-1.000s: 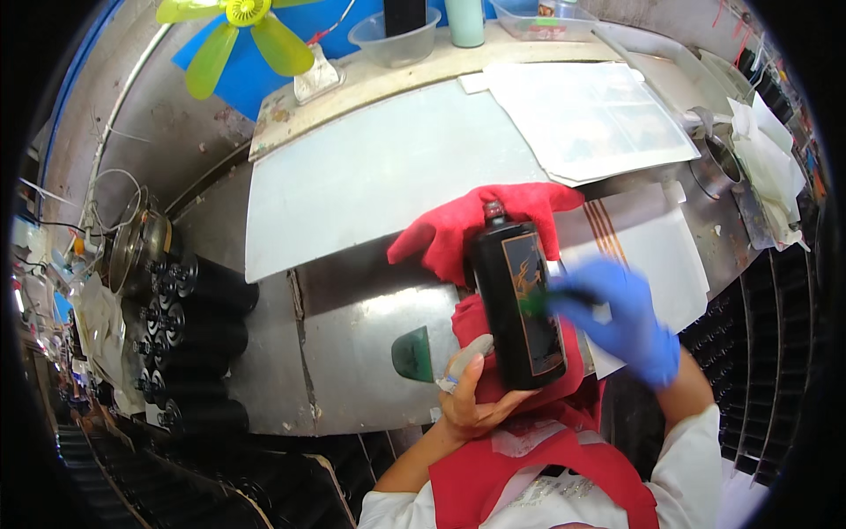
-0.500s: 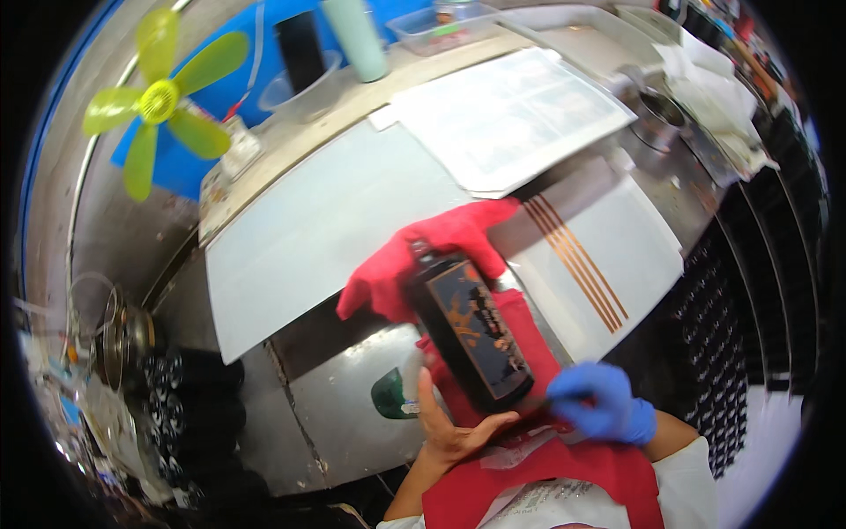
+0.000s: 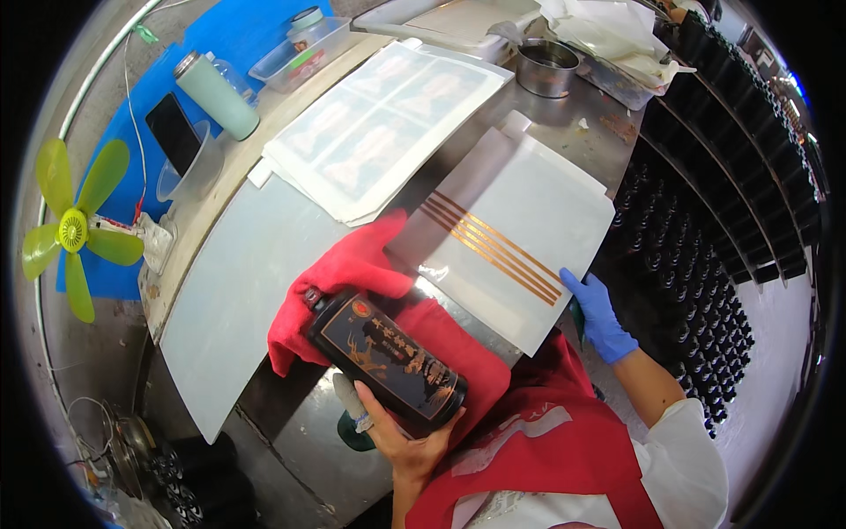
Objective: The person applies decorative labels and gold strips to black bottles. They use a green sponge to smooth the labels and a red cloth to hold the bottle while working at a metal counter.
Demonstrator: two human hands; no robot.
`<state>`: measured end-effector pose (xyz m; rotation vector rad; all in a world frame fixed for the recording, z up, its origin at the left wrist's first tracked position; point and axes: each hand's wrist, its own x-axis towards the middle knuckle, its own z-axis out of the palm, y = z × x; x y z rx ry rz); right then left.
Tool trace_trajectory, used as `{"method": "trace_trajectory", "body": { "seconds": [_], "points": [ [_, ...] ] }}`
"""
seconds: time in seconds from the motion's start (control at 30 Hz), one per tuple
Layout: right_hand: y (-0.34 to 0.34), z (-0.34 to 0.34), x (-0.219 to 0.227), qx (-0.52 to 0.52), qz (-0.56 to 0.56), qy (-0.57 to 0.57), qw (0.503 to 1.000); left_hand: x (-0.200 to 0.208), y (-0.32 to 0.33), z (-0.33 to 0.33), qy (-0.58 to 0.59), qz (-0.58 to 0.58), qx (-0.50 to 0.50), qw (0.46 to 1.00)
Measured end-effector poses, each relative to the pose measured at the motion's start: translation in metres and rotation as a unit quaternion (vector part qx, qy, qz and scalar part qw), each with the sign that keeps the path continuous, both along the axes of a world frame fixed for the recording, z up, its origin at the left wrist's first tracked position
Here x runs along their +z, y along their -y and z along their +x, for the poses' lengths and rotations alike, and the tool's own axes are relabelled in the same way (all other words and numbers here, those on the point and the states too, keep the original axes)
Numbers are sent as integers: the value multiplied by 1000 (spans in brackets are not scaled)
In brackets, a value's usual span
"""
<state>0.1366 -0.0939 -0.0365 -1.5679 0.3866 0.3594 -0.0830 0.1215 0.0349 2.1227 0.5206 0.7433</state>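
A black bottle point(image 3: 388, 357) with a gold-bordered decorated front lies tilted on red cloth point(image 3: 330, 282), its neck toward the upper left. My bare left hand point(image 3: 410, 445) grips its lower end from below, fingers along the side. One finger wears a grey cover point(image 3: 351, 398). My right hand point(image 3: 602, 313), in a blue glove, is at the right corner of a pale sheet point(image 3: 529, 212) carrying several gold strips point(image 3: 493, 247). A dark green piece shows under its curled fingers; its kind is hidden. Another dark green item point(image 3: 355, 434) is partly hidden beside my left hand.
A large pale sheet point(image 3: 238, 264) and printed sheets point(image 3: 379, 123) cover the table's far side. A metal pot point(image 3: 546, 68) stands farther back. A green bottle point(image 3: 216, 95), a phone point(image 3: 174, 132) and a yellow-green fan point(image 3: 72, 229) are at left. Black racked bottles point(image 3: 679, 291) fill the right.
My right hand has moved from beside the bottle's base to the strip sheet's corner. The view has turned right. My left hand still holds the bottle, whose front now faces up more.
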Motion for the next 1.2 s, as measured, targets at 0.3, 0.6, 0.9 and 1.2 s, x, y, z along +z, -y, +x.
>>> {"method": "trace_trajectory", "body": {
  "seconds": [0.3,0.6,0.9,1.2],
  "points": [
    [38,-4,27,143,-33,-40,988,2,-1,1,7,9,6,1000],
    [56,2,86,178,10,-49,983,-3,-2,1,-6,34,6,999],
    [7,40,126,228,93,18,969,8,-7,1,-4,-9,-10,1000],
    [-91,23,228,587,-131,116,791,48,-28,6,176,-60,-151,971]
  ]
}}
